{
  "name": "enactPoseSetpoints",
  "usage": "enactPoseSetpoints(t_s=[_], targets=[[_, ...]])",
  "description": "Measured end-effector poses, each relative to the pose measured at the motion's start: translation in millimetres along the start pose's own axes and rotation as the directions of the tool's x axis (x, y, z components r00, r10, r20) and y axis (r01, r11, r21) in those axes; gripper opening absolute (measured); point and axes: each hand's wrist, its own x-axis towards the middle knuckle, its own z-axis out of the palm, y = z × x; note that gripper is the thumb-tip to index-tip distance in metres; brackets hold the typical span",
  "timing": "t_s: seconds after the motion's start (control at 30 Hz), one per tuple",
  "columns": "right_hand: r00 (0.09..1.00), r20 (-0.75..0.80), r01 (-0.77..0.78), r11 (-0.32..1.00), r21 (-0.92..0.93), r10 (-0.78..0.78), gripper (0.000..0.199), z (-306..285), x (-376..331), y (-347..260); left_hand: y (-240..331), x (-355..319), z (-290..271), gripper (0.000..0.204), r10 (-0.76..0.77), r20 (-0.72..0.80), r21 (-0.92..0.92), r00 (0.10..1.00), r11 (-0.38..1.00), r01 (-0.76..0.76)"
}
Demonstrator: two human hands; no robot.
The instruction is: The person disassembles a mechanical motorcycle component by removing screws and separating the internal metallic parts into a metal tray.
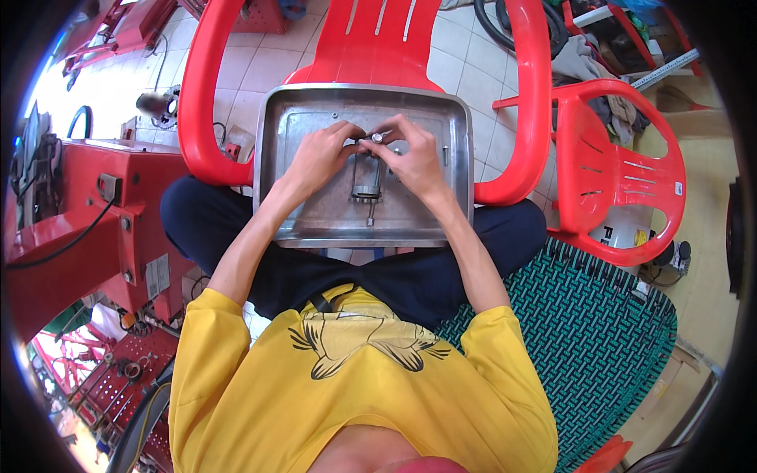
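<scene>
Left hand (319, 158) and right hand (414, 158) meeting over the middle of a metal tray (292, 213), fingertips pinched together on the top end of a small metal part (367, 177). Both hands closed narrow on that part, thumbs and forefingers nearly touching each other. Part standing lengthwise in the tray, its thin lower shaft pointing toward the near rim and stopping short of it. A loose pin (445, 155) lying just right of the right hand, near the tray's right wall. Bare tray floor open at left and along the near edge; less room at the far rim, close behind the knuckles. Tray resting on the seat of a red chair (371, 39), chair arms curving close outside both tray sides. A second red chair (607, 165) off to the right, well apart. Red machine (71, 221) at left, beside the left knee. Green woven mat (607, 331) below right.
</scene>
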Motion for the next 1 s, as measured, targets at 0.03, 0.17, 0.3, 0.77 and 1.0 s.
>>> enactPoseSetpoints(t_s=[0.03, 0.17, 0.3, 0.77, 1.0], targets=[[0.995, 0.015, -0.098, 0.988, 0.123, 0.097, 0.029, 1, -1, 1, 0, 0, 1, 0.019, 0.006, -0.003, 0.006, 1.0, 1.0, -0.006], [0.997, 0.048, -0.067, 0.991, 0.117, 0.062, 0.024, 0, 2, -7, -3, -2, 0, 0.02, -0.003, -0.001, 0.017, 1.0, 1.0, 0.003], [0.996, 0.087, -0.051, 0.984, 0.172, 0.037, 0.027, -6, 2, -2, -2, -1, -1, 0.02, -0.006, 0.016, 0.013, 1.0, 1.0, 0.006], [0.985, 0.152, -0.114, 0.968, 0.225, 0.081, 0.03, -8, 3, -7, -1, -2, -3, 0.021, -0.008, 0.025, 0.02, 1.0, 1.0, 0.007], [0.975, 0.128, -0.208, 0.952, 0.226, 0.182, 0.029, -6, 3, -11, 0, -1, -3, 0.022, 0.002, 0.011, -0.001, 1.0, 1.0, -0.002]])
